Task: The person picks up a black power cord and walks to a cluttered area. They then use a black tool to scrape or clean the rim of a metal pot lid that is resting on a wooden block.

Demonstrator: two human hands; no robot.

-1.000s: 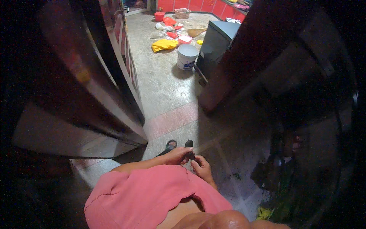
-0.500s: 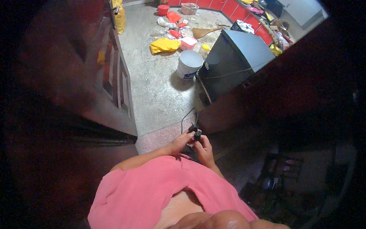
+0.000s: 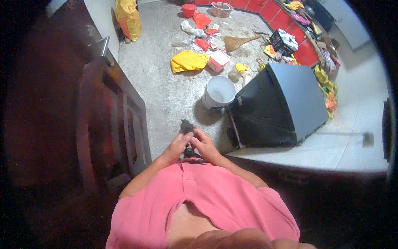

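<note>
Close in front of my waist, my left hand (image 3: 178,145) and my right hand (image 3: 203,144) come together around a black power cord (image 3: 188,126). Its dark plug end, blurred now, sticks up beyond my fingertips. Both hands have their fingers closed on it, and my fingers partly cover it. Dark coils, probably more of the cord, show below the hands against my pink top. On the floor ahead stands a white bucket (image 3: 219,92), out of reach of my hands.
A dark wooden door (image 3: 132,137) stands at the left. To the right is a dark box-shaped cabinet (image 3: 269,112). Farther off lie a yellow bag (image 3: 188,61), a pink-and-white tub (image 3: 219,61), a yellow-lidded jar (image 3: 237,72), a broom (image 3: 240,42) and a red bucket (image 3: 189,10).
I have moved forward through the doorway, so the bucket and cabinet appear nearer. My hands have shifted left with the cord, and its loose loop no longer shows beyond them.
</note>
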